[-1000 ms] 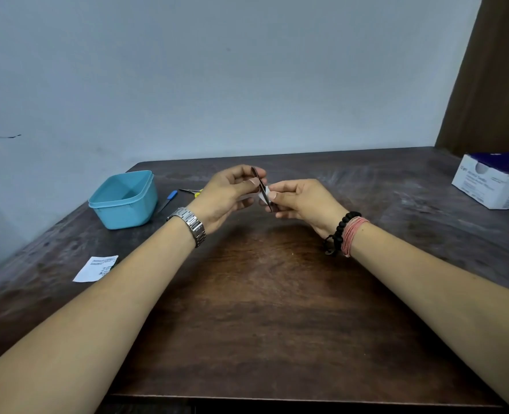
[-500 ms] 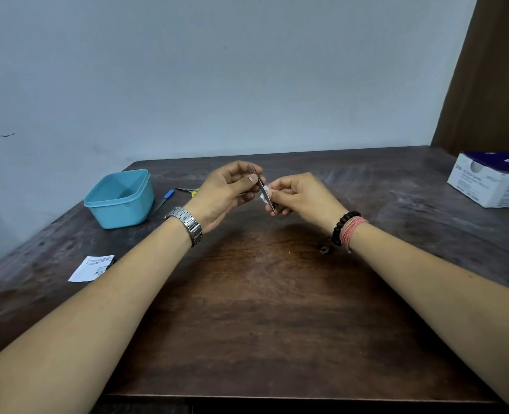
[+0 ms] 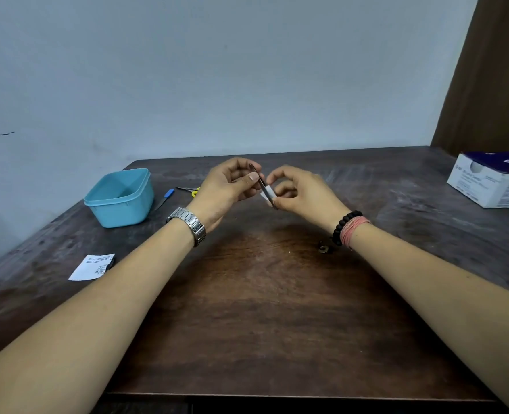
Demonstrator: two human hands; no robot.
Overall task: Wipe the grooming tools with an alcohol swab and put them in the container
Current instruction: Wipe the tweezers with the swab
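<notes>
My left hand (image 3: 226, 186) pinches the upper end of a thin dark metal grooming tool (image 3: 262, 185), which slants down to the right above the table's middle. My right hand (image 3: 302, 192) presses a small white alcohol swab (image 3: 268, 195) around the tool's lower part. The light blue square container (image 3: 118, 201) stands open at the far left of the table. Beside it lie a blue-handled tool (image 3: 165, 197) and a yellow-handled tool (image 3: 191, 190), partly hidden behind my left hand.
A torn white swab wrapper (image 3: 92, 266) lies near the left edge of the dark wooden table (image 3: 262, 318). A white and blue box (image 3: 492, 179) sits at the far right. A small dark object (image 3: 324, 248) lies under my right wrist. The wall is close behind.
Both hands stay together at the table's middle. The swab has slid a little down along the tool, and the view has shifted slightly.
</notes>
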